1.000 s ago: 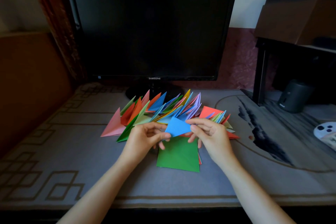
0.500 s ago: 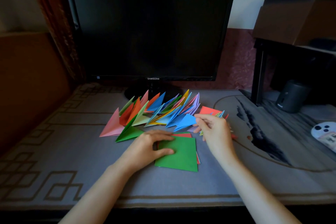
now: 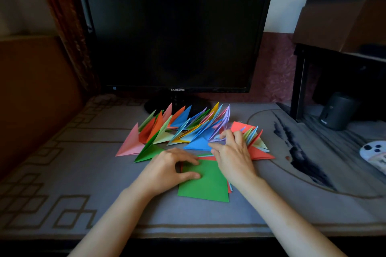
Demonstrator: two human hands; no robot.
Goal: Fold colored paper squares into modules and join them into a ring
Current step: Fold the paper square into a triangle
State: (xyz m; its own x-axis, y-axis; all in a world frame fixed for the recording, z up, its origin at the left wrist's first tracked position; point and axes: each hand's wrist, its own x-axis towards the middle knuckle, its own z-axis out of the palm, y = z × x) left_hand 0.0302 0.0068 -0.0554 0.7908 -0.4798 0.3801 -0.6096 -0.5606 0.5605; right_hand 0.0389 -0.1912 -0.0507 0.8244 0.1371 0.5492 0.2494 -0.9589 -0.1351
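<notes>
Grey patterned desk mat (image 3: 87, 194), folded modules (image 3: 183, 129), green square (image 3: 205, 185), monitor (image 3: 175, 35)

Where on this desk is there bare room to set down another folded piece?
Free: the grey mat left of the pink module, up to the brown panel; the near strip in front of the green square; the mat right of the red module. Crowded: the fan of modules before the monitor, where left hand and right hand are.

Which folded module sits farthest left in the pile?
The pink module: its tip reaches farthest left, with the green module just right of it.
</notes>
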